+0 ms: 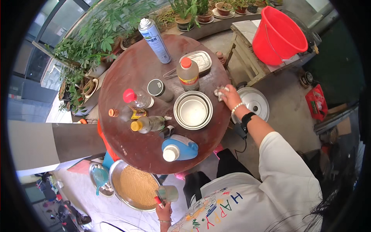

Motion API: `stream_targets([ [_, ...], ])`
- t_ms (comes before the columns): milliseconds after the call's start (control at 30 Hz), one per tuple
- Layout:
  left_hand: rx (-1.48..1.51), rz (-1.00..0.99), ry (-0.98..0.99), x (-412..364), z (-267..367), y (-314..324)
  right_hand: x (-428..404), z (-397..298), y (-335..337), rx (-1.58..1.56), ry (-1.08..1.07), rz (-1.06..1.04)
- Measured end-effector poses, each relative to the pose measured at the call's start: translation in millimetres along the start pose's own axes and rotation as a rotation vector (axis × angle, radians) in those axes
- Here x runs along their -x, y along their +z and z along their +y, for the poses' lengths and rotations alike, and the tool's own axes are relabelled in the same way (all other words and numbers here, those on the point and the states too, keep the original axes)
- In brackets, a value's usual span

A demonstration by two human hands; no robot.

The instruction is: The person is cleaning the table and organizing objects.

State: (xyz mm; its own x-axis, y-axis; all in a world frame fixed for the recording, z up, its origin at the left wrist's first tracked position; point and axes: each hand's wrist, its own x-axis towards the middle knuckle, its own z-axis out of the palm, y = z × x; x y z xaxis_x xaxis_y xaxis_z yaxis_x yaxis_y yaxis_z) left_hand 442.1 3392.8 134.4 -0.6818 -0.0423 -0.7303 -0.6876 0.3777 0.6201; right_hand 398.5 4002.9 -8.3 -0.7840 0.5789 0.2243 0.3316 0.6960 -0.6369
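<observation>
My right hand (pixel 230 97) presses a crumpled whitish cloth (pixel 221 92) against the right side of the round brown table (pixel 136 69). Low in the picture, my left hand (pixel 164 211) grips a translucent greenish cup (pixel 169 193), beside a red-and-white stick-like piece whose nature I cannot tell. Left of the cloth sit nested metal bowls (pixel 193 110). A red-capped plastic bottle (pixel 188 74) stands behind them, next to a rectangular metal box (pixel 200 61). Nearer me on the table is a blue jug with a white cap (pixel 179 148).
Several bottles, including a yellow-capped one (pixel 147 124), and a dark-lidded jar (pixel 161 90) crowd the table's left half. A spray can (pixel 156 42) stands at the back. Below are a basin of tan grains (pixel 136 185) and a round metal lid (pixel 254 101). A red bucket (pixel 275 37) is at right.
</observation>
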Motion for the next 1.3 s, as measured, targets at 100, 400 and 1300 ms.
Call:
stream_targets([
  [100, 0.010, 0.011, -0.034, 20.2, 19.3, 33.4, -2.7, -4.1, -6.7, 0.222, -0.014, -0.046],
  [400, 0.046, 0.020, -0.055, 29.6, 12.8, 51.6, 156.9, -83.8, 17.3, -0.267, -0.282, -0.563],
  [1300, 0.024, 0.052, -0.038, 44.5, 13.4, 69.1, 57.8, -90.0, 28.7, -0.269, 0.198, -0.315],
])
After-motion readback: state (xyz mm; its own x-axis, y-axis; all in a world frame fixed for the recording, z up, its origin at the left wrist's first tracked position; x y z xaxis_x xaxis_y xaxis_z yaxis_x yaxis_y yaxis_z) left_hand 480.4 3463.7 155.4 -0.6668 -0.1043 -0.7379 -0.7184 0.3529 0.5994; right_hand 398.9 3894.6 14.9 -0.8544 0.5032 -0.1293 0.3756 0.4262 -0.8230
